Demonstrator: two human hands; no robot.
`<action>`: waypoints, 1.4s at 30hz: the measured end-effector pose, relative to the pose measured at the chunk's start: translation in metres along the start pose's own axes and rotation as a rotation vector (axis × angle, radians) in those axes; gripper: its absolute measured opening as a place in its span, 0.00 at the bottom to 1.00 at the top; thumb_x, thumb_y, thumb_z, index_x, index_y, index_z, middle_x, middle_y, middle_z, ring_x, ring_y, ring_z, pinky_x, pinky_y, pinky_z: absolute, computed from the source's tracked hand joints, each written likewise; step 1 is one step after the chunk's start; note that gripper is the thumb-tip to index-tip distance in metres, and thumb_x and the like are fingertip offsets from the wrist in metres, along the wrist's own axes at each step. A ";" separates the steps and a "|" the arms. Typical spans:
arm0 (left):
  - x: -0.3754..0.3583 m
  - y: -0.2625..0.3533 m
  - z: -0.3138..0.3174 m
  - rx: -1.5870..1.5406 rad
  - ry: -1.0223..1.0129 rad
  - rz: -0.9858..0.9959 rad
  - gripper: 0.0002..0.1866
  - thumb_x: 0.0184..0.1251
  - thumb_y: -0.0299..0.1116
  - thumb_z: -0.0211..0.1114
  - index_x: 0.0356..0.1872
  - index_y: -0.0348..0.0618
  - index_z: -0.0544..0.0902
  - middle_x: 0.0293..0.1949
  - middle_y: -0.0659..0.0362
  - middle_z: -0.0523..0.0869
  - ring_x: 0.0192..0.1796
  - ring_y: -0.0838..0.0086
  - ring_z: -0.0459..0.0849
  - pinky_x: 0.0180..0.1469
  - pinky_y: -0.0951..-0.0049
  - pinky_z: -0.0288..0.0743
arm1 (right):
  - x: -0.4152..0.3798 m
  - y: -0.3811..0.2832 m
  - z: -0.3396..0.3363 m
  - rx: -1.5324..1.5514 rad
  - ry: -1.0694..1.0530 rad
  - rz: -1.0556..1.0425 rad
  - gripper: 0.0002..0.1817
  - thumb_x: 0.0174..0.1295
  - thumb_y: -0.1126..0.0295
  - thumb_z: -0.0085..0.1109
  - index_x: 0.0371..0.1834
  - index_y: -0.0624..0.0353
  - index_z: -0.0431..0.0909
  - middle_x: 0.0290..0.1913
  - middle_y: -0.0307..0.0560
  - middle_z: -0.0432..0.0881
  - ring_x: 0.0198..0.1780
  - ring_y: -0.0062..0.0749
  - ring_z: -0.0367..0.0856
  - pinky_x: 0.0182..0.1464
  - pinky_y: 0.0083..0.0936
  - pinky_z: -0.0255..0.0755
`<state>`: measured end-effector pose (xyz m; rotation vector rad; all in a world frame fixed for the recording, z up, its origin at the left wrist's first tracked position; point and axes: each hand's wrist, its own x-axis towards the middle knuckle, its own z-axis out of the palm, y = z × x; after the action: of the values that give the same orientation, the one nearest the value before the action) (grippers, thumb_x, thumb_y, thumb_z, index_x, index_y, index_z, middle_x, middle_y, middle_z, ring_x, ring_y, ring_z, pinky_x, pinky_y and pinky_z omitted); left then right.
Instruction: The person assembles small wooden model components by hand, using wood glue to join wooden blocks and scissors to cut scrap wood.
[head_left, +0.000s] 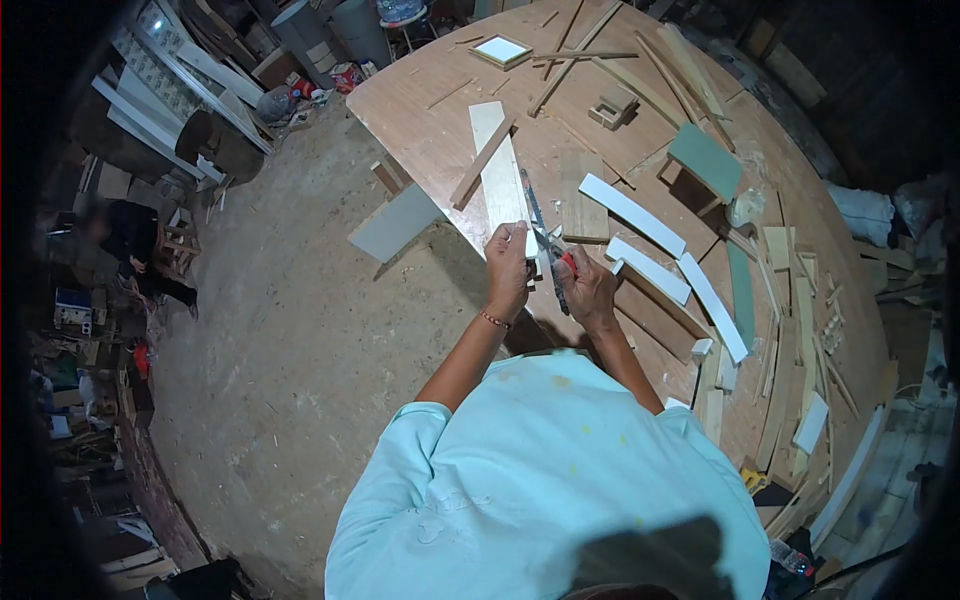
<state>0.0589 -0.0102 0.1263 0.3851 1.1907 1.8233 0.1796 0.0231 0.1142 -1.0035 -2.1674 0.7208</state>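
the left hand [507, 268] grips the near end of a long pale wooden board [501, 175] lying on the brown wooden table [420, 110], fingers curled around its edge. the right hand [585, 288], just right of it, has its fingers pressed around a red-handled metal saw [545, 245] resting against the board's right side.

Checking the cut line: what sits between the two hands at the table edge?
In the head view, a hand saw with a red handle lies between the left hand and right hand, against the pale board.

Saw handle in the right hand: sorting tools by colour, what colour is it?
Red, seen in the head view: the saw handle shows inside the right hand.
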 end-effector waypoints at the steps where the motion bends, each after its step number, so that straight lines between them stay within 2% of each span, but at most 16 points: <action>1: -0.003 0.002 0.002 0.003 0.001 -0.008 0.10 0.61 0.36 0.52 0.22 0.46 0.70 0.14 0.70 0.69 0.09 0.89 0.59 0.09 0.87 0.51 | 0.001 0.000 0.000 -0.011 0.015 0.004 0.20 0.58 0.50 0.41 0.31 0.58 0.67 0.21 0.50 0.74 0.24 0.48 0.75 0.23 0.36 0.65; 12: 0.002 -0.006 0.000 0.068 0.010 0.030 0.09 0.61 0.36 0.51 0.23 0.45 0.71 0.14 0.69 0.68 0.10 0.89 0.61 0.09 0.88 0.52 | 0.003 0.007 0.010 -0.074 0.044 0.032 0.19 0.58 0.52 0.41 0.33 0.58 0.68 0.22 0.53 0.74 0.26 0.50 0.75 0.25 0.39 0.66; 14: -0.009 -0.008 0.002 0.219 -0.013 -0.011 0.08 0.61 0.36 0.52 0.25 0.46 0.72 0.14 0.69 0.69 0.12 0.89 0.62 0.11 0.88 0.52 | 0.007 0.016 0.013 -0.150 -0.023 0.095 0.19 0.58 0.51 0.39 0.31 0.58 0.68 0.22 0.57 0.74 0.26 0.53 0.74 0.26 0.41 0.65; 15: -0.020 -0.019 0.005 0.254 -0.097 -0.048 0.08 0.61 0.37 0.52 0.26 0.46 0.73 0.15 0.69 0.70 0.13 0.89 0.63 0.11 0.88 0.52 | 0.005 0.027 0.017 -0.232 -0.082 0.139 0.20 0.58 0.51 0.39 0.31 0.58 0.67 0.21 0.58 0.73 0.26 0.54 0.73 0.26 0.42 0.65; 17: -0.029 -0.028 0.015 0.213 -0.181 0.055 0.09 0.61 0.38 0.52 0.26 0.47 0.73 0.15 0.69 0.71 0.13 0.89 0.63 0.11 0.88 0.52 | 0.013 0.015 0.006 -0.124 -0.034 0.249 0.20 0.59 0.51 0.38 0.31 0.59 0.67 0.19 0.59 0.72 0.26 0.55 0.73 0.26 0.43 0.64; 18: -0.021 -0.021 0.013 0.196 -0.144 0.071 0.09 0.61 0.38 0.52 0.25 0.47 0.72 0.16 0.69 0.71 0.13 0.90 0.63 0.11 0.88 0.52 | 0.011 0.016 0.006 -0.010 0.046 0.225 0.21 0.60 0.51 0.36 0.31 0.59 0.67 0.17 0.60 0.72 0.25 0.56 0.73 0.25 0.43 0.63; 21: -0.011 -0.003 0.008 0.138 -0.067 0.098 0.10 0.63 0.38 0.49 0.26 0.44 0.71 0.16 0.68 0.70 0.14 0.90 0.63 0.12 0.88 0.55 | 0.009 0.017 0.007 0.053 0.090 0.220 0.22 0.61 0.51 0.32 0.30 0.59 0.67 0.17 0.57 0.71 0.23 0.54 0.72 0.24 0.41 0.62; 24: -0.009 -0.003 0.013 0.112 -0.029 0.155 0.11 0.63 0.39 0.49 0.26 0.43 0.70 0.15 0.68 0.70 0.12 0.90 0.62 0.12 0.88 0.55 | 0.003 0.017 0.009 0.106 0.029 0.177 0.21 0.61 0.51 0.33 0.30 0.59 0.66 0.16 0.55 0.71 0.23 0.52 0.72 0.23 0.39 0.63; 27: -0.007 -0.004 0.009 0.056 0.021 0.107 0.11 0.63 0.38 0.49 0.26 0.43 0.70 0.15 0.68 0.70 0.11 0.89 0.62 0.11 0.88 0.55 | -0.004 0.016 0.012 0.105 0.061 0.100 0.21 0.61 0.51 0.35 0.30 0.58 0.66 0.16 0.54 0.71 0.22 0.50 0.73 0.23 0.38 0.63; 34: -0.007 0.002 0.008 -0.139 0.021 -0.080 0.09 0.60 0.37 0.53 0.23 0.47 0.67 0.15 0.68 0.66 0.10 0.87 0.59 0.10 0.87 0.51 | -0.007 0.009 0.009 0.059 0.060 0.023 0.22 0.58 0.49 0.39 0.38 0.59 0.69 0.21 0.51 0.74 0.24 0.46 0.75 0.24 0.35 0.65; 42: 0.000 -0.001 0.001 -0.195 0.019 -0.150 0.08 0.58 0.37 0.55 0.24 0.45 0.70 0.12 0.68 0.67 0.07 0.85 0.59 0.08 0.85 0.52 | -0.008 0.009 0.008 -0.011 0.037 -0.008 0.23 0.57 0.47 0.40 0.37 0.58 0.69 0.21 0.49 0.74 0.23 0.45 0.75 0.23 0.33 0.66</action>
<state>0.0600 -0.0095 0.1259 0.1632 1.0146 1.7954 0.1818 0.0194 0.1003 -1.0056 -2.1444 0.6816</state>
